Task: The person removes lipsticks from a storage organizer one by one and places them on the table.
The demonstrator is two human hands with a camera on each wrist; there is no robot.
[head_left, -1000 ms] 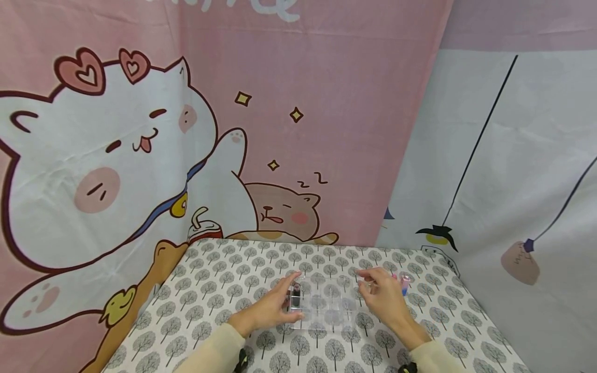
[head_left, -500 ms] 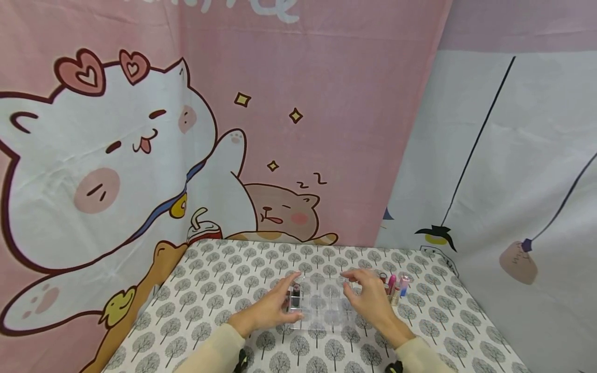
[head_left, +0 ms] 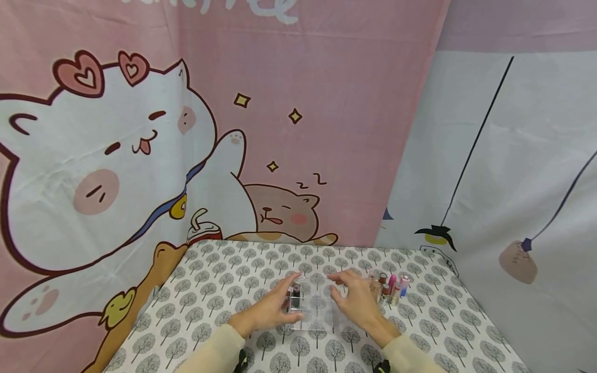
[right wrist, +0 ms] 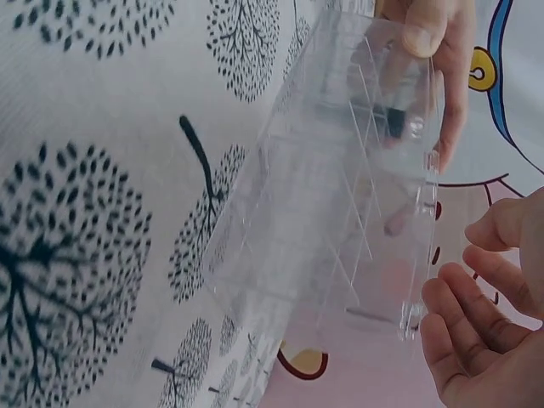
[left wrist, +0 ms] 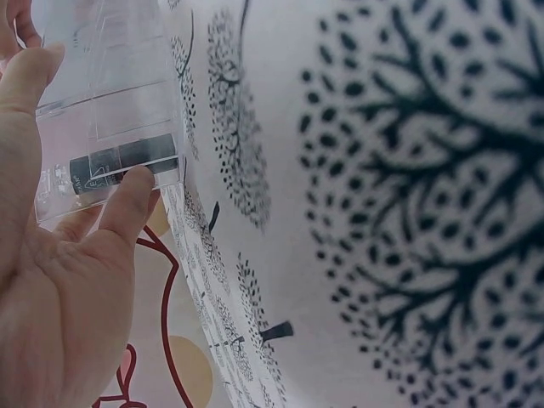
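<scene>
A clear plastic organizer with divided compartments sits on the table in front of me. Inside its left end lies a dark tube, which looks like a lipstick. My left hand holds that left end, thumb on the near side and fingers on the far side. Over the organizer's right part is my right hand, its fingers loosely bent and nothing visible between them. The right wrist view shows these fingers beside the organizer's edge, with thumb and fingertips apart.
Several lipsticks stand just right of my right hand, among them a bright pink one and a pink-and-blue one. A tree-print cloth covers the table. A cartoon-printed curtain hangs behind it.
My right hand has moved left over the organizer, uncovering more of the lipsticks on the right. My left hand has stayed on the organizer's left end.
</scene>
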